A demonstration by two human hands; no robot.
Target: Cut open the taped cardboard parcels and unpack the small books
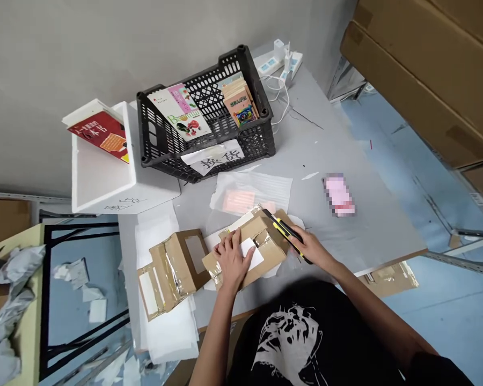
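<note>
R hand [312, 247], grip closed round yellow box cutter [285, 234] against taped cardboard parcel [263, 252]; L hand [233, 259] wide, flat, steadying parcel on surface [370, 225].

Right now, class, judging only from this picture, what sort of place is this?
Probably a warehouse packing room: taped cardboard mailers, books in a black plastic crate, and large stacked cartons.

A warehouse packing area — stacked cardboard cartons [422, 80]; taped parcels [173, 271].

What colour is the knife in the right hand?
The knife is yellow and black, shown best in the head view.
</note>
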